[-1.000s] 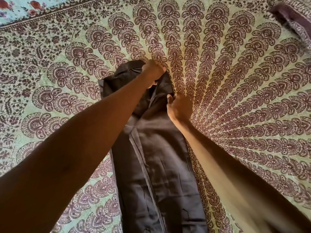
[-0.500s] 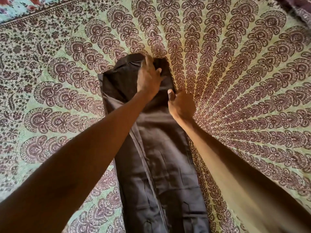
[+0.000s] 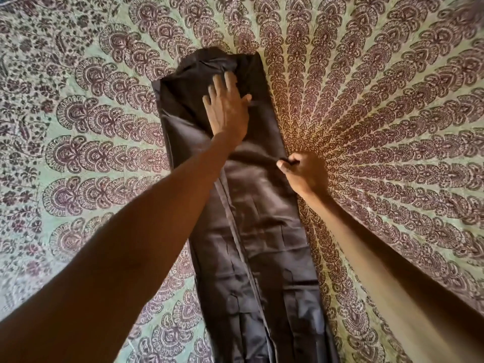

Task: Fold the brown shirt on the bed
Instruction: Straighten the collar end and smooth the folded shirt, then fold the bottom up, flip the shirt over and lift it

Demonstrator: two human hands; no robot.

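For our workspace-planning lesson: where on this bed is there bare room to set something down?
Bare bedspread lies left of the brown shirt, beyond its far end, and right of the right hand. Crowded: the middle strip, where the left hand presses the shirt and the right pinches its edge.

Dim, warm light fell from the right, brightening the bedspread (image 3: pixel 379 132) there and streaking the right forearm (image 3: pixel 387 292); the left forearm (image 3: pixel 117 258) lay in shadow. A soft sheen showed on the brown shirt (image 3: pixel 262 218). The near arms were blurred, and the pattern bowed at the edges.
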